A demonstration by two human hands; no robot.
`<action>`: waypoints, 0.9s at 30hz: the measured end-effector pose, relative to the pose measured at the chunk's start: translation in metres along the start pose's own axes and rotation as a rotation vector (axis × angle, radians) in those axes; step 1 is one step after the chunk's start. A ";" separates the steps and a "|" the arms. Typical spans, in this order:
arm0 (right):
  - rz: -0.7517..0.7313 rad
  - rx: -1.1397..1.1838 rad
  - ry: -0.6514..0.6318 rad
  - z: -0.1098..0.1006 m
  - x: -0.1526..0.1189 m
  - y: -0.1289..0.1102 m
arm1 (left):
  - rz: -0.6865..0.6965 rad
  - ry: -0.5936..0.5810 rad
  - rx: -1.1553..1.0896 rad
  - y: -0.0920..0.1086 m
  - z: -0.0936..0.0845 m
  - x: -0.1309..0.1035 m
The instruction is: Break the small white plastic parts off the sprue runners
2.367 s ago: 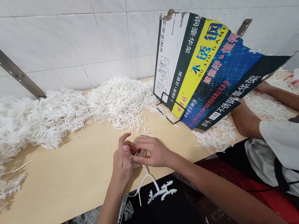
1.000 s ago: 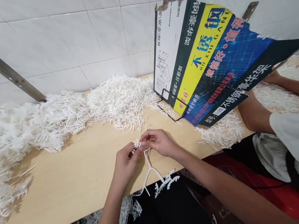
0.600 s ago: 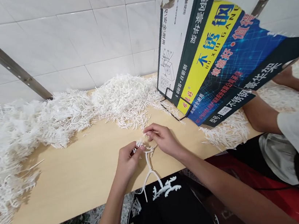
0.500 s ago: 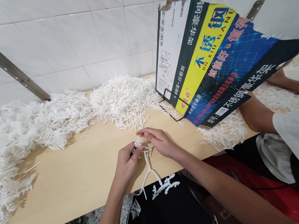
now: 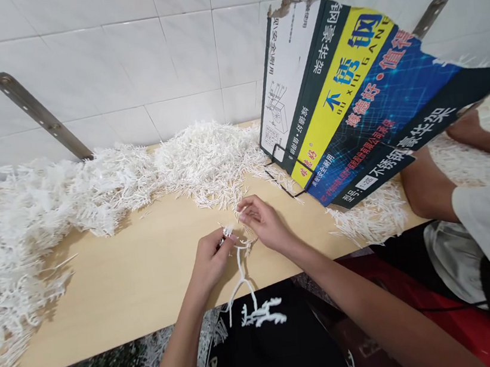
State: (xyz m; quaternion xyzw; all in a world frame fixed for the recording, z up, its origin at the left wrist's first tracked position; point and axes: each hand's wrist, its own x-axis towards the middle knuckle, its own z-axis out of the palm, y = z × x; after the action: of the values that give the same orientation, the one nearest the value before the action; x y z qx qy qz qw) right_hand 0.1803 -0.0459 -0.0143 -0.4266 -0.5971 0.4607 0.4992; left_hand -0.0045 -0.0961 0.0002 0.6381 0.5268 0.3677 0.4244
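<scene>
My left hand is closed round one end of a white branched piece, with a small white tuft showing at the fingertips. The piece's stem forks below the hand, and its lower twigs hang over the table's front edge. Just right of the tuft, my right hand is raised with thumb and index finger nearly together. Thin white strands show at those fingertips, too small to make out clearly. Behind both hands lies a heap of short white sprigs on the wooden table.
Larger white branched pieces pile up at the left. A printed cardboard panel stands at the right, with loose sprigs by its foot. Another person's arm rests beyond it. Metal brackets are on the tiled wall.
My right hand has moved away from the tuft, a little up and right. The hanging twigs have swung slightly left. The camera view has shifted a little.
</scene>
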 end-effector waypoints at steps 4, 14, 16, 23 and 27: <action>-0.077 -0.118 -0.253 0.001 -0.007 -0.019 | 0.025 -0.017 0.040 0.001 0.002 0.002; -0.077 -0.118 -0.222 0.003 -0.006 -0.009 | 0.100 -0.099 0.188 -0.003 0.005 0.005; -0.014 -0.062 -0.143 0.002 -0.006 -0.003 | 0.099 -0.101 0.200 -0.003 0.004 0.006; 0.081 0.162 0.216 -0.006 0.003 0.007 | 0.212 -0.205 0.307 -0.003 0.002 0.004; -0.013 -0.010 -0.050 0.000 0.001 -0.003 | 0.140 -0.108 0.234 -0.004 0.003 0.003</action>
State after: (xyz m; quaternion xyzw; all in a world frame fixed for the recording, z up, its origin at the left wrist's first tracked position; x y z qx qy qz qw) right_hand 0.1795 -0.0458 -0.0108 -0.4134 -0.6145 0.4649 0.4852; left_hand -0.0026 -0.0928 -0.0048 0.7374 0.4966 0.2977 0.3479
